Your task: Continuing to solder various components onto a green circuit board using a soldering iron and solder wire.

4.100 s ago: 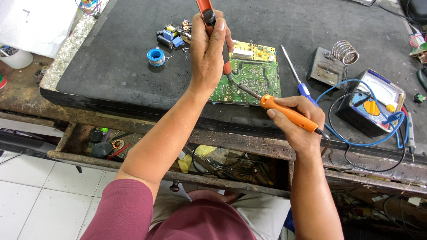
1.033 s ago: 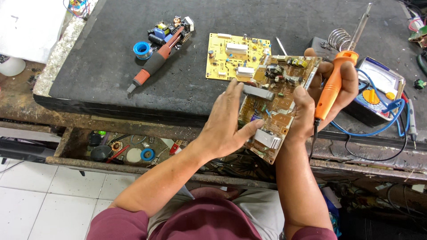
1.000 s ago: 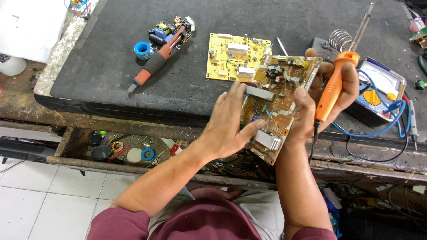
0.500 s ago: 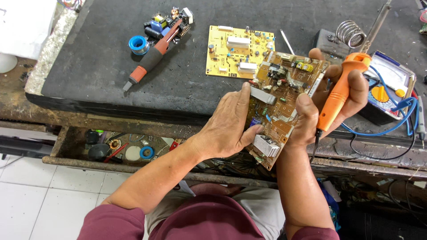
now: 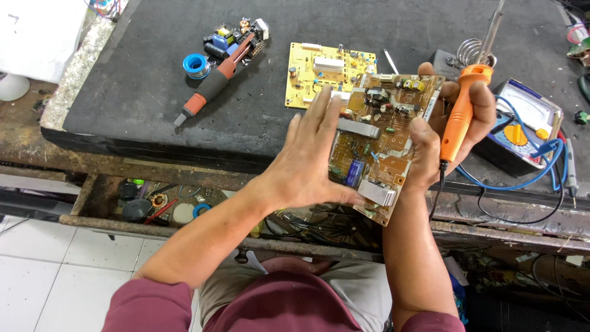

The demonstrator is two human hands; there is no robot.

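A dark mat covers your worn bench, with white floor tiles below and an open tray of odds and ends under the front edge. You hold a brown board tilted up over the bench edge, component side toward you. Your left hand lies flat against its left side, fingers spread and straight, thumb under the lower edge. Your right hand grips the board's right edge with the thumb on its face, and the same hand is clamped around an orange soldering iron, tip pointing up and away, cord hanging down past your wrist.

On the mat just behind the board lies a yellow board, partly hidden by it. To the left rests a desoldering pump with a black and orange grip, beside a blue solder spool and a small module. At right sits a meter with blue leads, and a coiled iron stand behind your right hand.
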